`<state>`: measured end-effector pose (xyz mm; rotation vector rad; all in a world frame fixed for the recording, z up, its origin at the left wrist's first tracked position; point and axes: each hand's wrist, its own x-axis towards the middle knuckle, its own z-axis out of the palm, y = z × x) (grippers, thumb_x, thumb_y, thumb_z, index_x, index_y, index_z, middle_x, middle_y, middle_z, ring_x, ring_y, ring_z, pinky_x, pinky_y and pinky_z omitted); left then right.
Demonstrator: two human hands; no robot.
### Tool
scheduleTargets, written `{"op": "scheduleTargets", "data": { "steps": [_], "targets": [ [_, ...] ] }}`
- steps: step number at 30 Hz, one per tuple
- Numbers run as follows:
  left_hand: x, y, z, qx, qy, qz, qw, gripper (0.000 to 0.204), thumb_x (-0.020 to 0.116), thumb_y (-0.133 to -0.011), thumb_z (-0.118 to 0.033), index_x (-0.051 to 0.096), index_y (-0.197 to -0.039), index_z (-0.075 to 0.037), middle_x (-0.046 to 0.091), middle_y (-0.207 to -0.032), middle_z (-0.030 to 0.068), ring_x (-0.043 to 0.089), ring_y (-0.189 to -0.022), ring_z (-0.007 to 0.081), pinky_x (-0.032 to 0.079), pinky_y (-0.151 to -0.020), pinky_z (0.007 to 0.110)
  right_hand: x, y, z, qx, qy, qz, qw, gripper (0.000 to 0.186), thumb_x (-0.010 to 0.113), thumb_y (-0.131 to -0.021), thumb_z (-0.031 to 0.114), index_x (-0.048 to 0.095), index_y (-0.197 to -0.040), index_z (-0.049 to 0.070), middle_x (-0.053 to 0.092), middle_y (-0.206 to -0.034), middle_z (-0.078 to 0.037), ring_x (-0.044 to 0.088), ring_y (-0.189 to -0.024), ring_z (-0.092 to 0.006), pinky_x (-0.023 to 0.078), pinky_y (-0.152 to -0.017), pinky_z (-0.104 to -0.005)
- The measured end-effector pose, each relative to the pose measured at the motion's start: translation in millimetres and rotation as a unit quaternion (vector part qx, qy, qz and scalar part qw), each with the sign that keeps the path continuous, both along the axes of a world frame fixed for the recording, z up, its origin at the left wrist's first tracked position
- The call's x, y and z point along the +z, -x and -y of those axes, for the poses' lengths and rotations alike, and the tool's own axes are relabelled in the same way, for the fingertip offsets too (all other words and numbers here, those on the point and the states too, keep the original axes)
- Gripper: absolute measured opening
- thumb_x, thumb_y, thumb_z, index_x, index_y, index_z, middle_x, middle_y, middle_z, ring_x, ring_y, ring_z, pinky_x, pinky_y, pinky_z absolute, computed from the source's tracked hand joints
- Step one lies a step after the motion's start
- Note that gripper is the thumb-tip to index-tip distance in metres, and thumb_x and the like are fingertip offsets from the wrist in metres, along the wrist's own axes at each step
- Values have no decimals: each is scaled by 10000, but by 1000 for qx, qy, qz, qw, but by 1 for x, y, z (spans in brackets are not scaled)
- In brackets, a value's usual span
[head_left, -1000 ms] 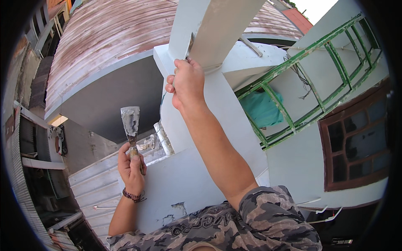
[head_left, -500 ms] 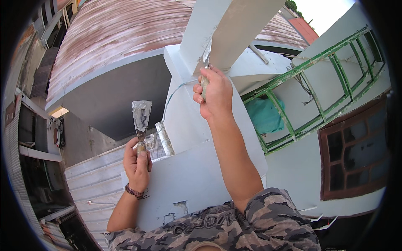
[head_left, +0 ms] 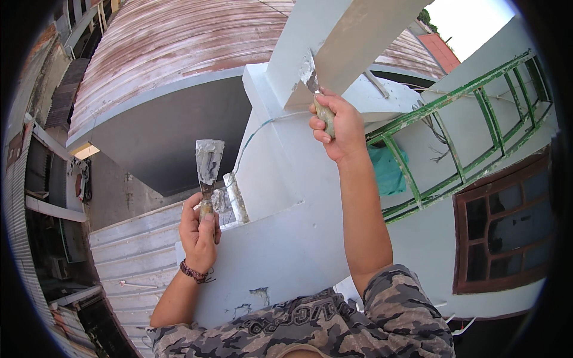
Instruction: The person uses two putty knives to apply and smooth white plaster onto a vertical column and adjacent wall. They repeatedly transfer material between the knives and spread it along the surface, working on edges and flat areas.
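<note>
My left hand (head_left: 199, 233) is closed round the handle of a putty knife (head_left: 208, 164), held upright with grey-white filler smeared over its blade. In my right hand (head_left: 342, 125) is a second putty knife (head_left: 324, 112), its blade also coated with filler and lying at the near corner of the square column (head_left: 352, 51). The column is pale on its left face and tan-grey on its right face. Whether the blade's edge presses on the surface I cannot tell. Below stands the white ledge (head_left: 271, 98) at the column's foot.
A green metal ladder (head_left: 441, 110) slants along the right, with a teal cloth (head_left: 388, 170) behind it. A thin cable (head_left: 253, 134) runs down the ledge's left side. Corrugated roofing (head_left: 173, 53) lies beyond. A brown-framed window (head_left: 504, 221) is at right.
My right hand has moved right with its putty knife, whose blade now tilts up to the left. The left hand's putty knife stays nearly in place. The view has shifted slightly.
</note>
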<state>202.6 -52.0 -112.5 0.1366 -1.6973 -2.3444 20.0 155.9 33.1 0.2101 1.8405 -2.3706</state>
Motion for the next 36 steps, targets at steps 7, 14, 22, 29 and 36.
{"op": "scheduleTargets", "data": {
  "steps": [7, 14, 22, 29, 36],
  "targets": [
    [-2, 1, -1, 0, 1, 11, 1000, 382, 435, -947, -90, 394, -1317, -2, 539, -763, 35, 429, -528, 40, 366, -444, 183, 16, -5, -8, 27, -4, -16, 1000, 376, 522, -892, 109, 460, -1247, -1, 526, -814, -88, 446, -538, -109, 277, -333, -204],
    [-4, 3, -2, 5, 5, 8, 1000, 380, 446, -955, -99, 390, -1318, -6, 533, -752, 28, 428, -522, 41, 364, -441, 181, 42, -7, -4, 2, -35, -41, 999, 395, 518, -893, 103, 460, -1264, -19, 528, -819, -94, 456, -545, -111, 275, -340, -208],
    [-6, 1, 0, 5, 9, 3, 1000, 380, 447, -956, -99, 385, -1319, -5, 538, -750, 29, 434, -519, 41, 366, -439, 181, 30, -4, -37, 10, 19, -31, 999, 401, 507, -901, 101, 456, -1284, -5, 526, -831, -101, 425, -525, -101, 252, -328, -192],
    [-7, 2, 0, 2, -4, 12, 1000, 386, 436, -952, -90, 377, -1322, 2, 547, -757, 36, 441, -517, 44, 367, -440, 185, 32, -35, -21, 37, -6, -31, 999, 400, 523, -894, 107, 456, -1280, 23, 526, -832, -89, 420, -511, -100, 259, -313, -193],
    [-2, 3, -1, -4, 14, 17, 1000, 380, 434, -951, -85, 378, -1316, 2, 530, -740, 26, 436, -523, 42, 368, -440, 184, 37, 8, 49, -45, 33, -38, 998, 318, 558, -871, 92, 470, -1164, 6, 483, -794, -72, 455, -540, -138, 290, -376, -252]
  ]
}}
